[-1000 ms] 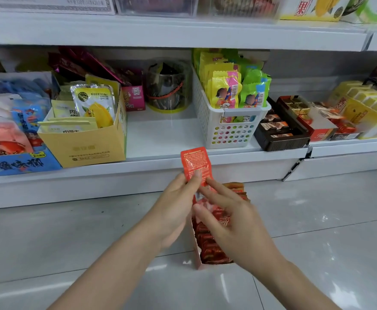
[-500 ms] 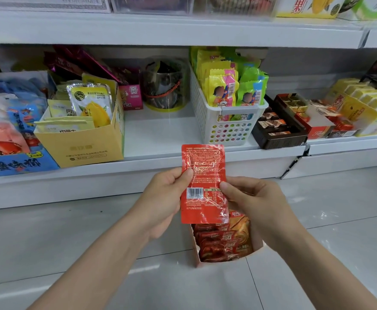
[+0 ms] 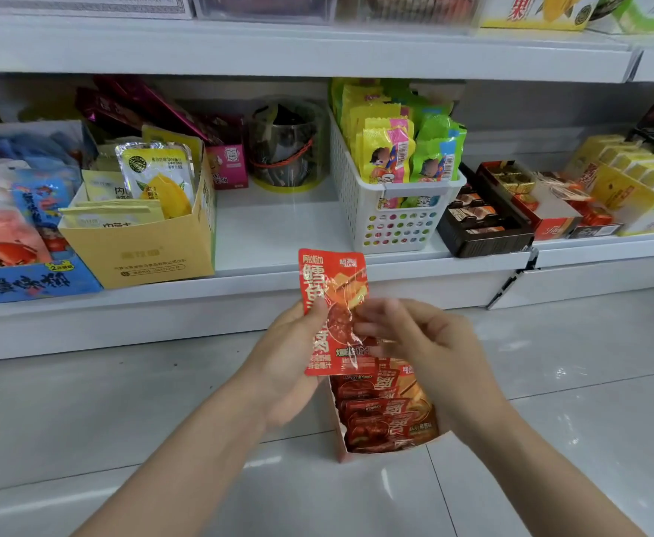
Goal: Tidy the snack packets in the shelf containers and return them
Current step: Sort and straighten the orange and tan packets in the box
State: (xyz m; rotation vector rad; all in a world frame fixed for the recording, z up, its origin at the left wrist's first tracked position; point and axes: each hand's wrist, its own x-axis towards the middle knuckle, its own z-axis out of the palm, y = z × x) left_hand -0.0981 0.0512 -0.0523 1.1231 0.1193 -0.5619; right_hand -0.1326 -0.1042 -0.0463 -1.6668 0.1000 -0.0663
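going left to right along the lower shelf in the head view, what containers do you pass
blue display box → yellow cardboard box → clear round tub → white perforated basket → dark brown tray → red box → yellow cartons

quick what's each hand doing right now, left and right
Left hand: pinching the red snack packet at its left edge, thumb on the front.
Right hand: blurred; fingertips at the packet's right edge, grip cannot be told.
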